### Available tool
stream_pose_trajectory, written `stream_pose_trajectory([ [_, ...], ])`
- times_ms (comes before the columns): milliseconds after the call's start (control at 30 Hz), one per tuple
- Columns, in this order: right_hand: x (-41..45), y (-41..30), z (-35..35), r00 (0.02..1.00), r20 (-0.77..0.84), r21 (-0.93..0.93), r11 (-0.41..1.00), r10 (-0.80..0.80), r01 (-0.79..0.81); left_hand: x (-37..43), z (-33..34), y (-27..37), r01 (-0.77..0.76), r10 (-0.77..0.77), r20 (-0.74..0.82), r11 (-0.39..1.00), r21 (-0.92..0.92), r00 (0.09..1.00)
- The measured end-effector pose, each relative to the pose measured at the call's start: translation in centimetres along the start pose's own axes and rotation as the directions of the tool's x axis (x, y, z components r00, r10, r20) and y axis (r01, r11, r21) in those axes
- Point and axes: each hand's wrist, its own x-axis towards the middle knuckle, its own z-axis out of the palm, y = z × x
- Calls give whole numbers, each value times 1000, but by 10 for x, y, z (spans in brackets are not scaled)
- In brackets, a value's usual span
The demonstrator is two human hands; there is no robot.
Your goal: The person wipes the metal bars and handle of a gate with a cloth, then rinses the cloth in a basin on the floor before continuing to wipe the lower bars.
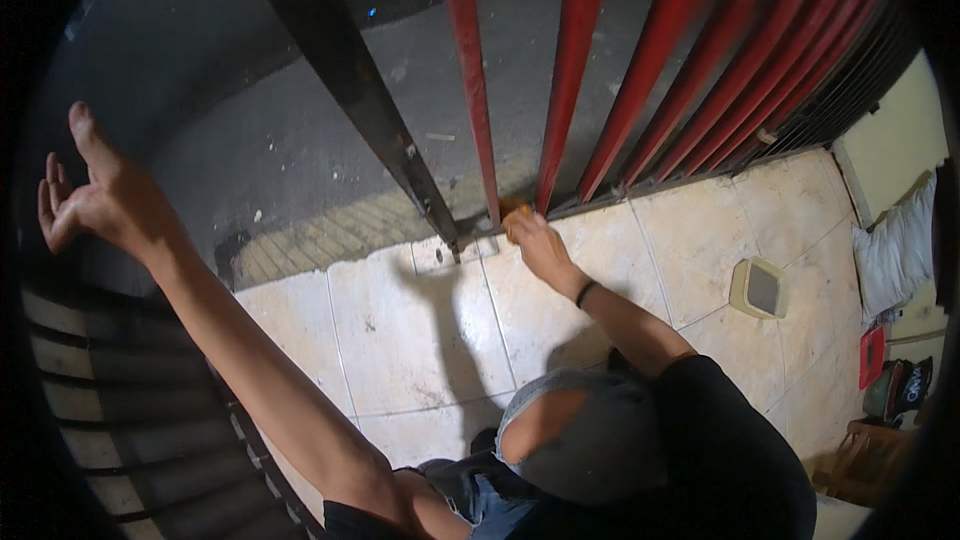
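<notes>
My right hand (541,246), with a dark band at its wrist, grips an orange-brown cloth or sponge (517,222). It presses this against the foot of a red metal gate bar (480,112), close to the bottom rail. My left hand (105,191) is raised at the far left with its fingers apart, holding nothing. Between my hands a dark metal post (367,97) runs down to the tiled floor (409,330). The wet-looking tiles bear dirt marks. My bent knee in torn jeans shows below.
A yellowish square tub (740,289) of dark liquid stands on the tiles at right. Beyond the bars lies a rough dark floor (300,165). Dark slats (97,420) are at lower left. A white sack (900,255), a red object (871,357) and a wooden piece (862,457) line the right side.
</notes>
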Motion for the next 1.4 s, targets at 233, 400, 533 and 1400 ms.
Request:
stream_pose_trajectory([
  [233,-127,24,-134,805,239,740,435,543,-513,28,7,2,-270,269,-40,963,-18,962],
  [400,-193,13,-319,539,101,977,19,836,-212,11,46,76,-271,226,-153,841,-467,962],
  [533,-246,12,-445,426,-234,950,298,874,-89,-35,83,194,3,233,146,522,-853,962],
  [1400,-414,300,-349,495,-65,-44,493,866,-869,-748,116,595,383,483,653,873,-303,-583],
])
